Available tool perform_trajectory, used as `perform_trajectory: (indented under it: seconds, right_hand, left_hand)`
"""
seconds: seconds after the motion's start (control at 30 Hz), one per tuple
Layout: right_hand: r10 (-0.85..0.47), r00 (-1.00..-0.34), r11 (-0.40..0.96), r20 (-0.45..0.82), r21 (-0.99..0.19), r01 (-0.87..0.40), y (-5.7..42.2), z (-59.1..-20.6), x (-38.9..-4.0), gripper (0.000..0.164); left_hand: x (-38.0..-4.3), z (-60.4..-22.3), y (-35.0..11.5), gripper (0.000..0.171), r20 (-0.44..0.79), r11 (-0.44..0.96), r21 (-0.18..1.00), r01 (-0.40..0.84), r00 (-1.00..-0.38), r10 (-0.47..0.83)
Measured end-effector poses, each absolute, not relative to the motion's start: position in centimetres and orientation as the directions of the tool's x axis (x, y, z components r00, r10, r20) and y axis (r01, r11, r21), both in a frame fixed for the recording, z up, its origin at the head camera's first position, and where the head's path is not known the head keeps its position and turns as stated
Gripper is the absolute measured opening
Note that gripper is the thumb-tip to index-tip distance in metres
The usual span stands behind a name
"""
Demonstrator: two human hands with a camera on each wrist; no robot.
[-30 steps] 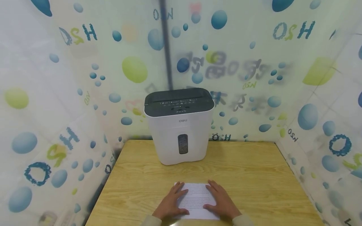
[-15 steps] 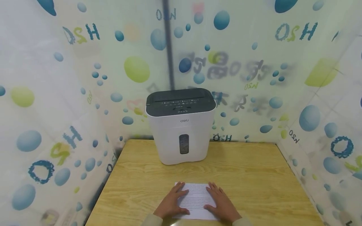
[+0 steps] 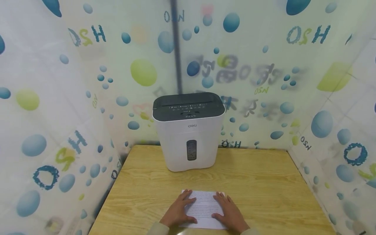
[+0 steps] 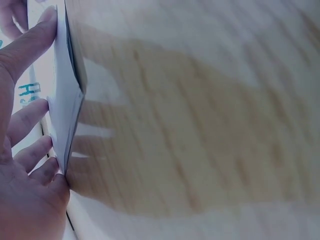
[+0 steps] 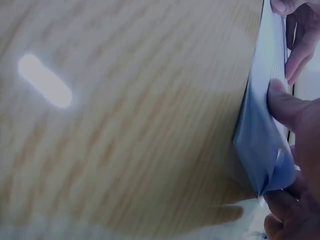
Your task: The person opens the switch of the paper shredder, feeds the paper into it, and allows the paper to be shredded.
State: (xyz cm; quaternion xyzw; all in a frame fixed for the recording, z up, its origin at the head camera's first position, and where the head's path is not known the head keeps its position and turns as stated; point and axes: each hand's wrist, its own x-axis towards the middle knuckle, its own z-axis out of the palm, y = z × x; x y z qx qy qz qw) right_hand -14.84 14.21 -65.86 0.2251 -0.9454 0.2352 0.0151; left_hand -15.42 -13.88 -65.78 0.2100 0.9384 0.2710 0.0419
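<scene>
A small stack of printed paper [image 3: 202,207] lies at the near side of the wooden table. My left hand [image 3: 177,210] rests on its left side, fingers spread and thumb pointing inward. On the right side, my right hand [image 3: 232,213] touches the sheets with extended fingers, its thumb on the printed face. The left wrist view shows the left thumb [image 4: 32,45] on top and the other fingertips at the stack's edge. In the right wrist view, a corner of the paper [image 5: 262,120] curls up beside the right fingers.
A white paper shredder [image 3: 189,140] with a dark top stands at the back of the wooden table [image 3: 258,182], beyond the paper. Patterned curtains [image 3: 252,49] surround the table at the back and on both sides.
My right fingers have drawn back slightly, showing more of the paper's far right corner. The left hand and the stack stay in place; the head view shifts a little.
</scene>
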Motion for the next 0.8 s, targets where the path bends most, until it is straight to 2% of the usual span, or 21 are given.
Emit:
perform_trajectory:
  seconds: [0.13,0.27,0.47,0.63,0.8]
  right_hand:
    - [-0.370,-0.913,0.780,0.171,-0.476,-0.405,13.7,-65.7,-15.1,0.069]
    - [-0.312,-0.939,0.744,0.146,-0.577,-0.337,13.3,-65.6,-15.9,0.071]
    - [-0.240,-0.970,0.627,0.036,-0.758,-0.182,13.6,-65.0,-17.4,0.047]
    - [-0.179,-0.982,0.513,-0.064,-0.858,-0.038,14.0,-64.6,-18.1,0.039]
    - [-0.125,-0.991,0.464,-0.057,-0.886,-0.007,14.5,-63.8,-18.3,0.028]
  left_hand:
    - [-15.4,-65.8,-14.0,0.087,0.069,0.753,0.531,0.389,-0.905,0.419]
    - [-15.3,-65.7,-13.9,0.088,0.090,0.743,0.538,0.398,-0.903,0.419]
    - [-15.3,-65.9,-13.8,0.091,0.101,0.746,0.525,0.411,-0.900,0.424]
    - [-15.6,-66.0,-13.9,0.111,0.100,0.739,0.536,0.407,-0.900,0.424]
    - [-16.0,-65.7,-13.9,0.125,0.098,0.726,0.578,0.372,-0.915,0.391]
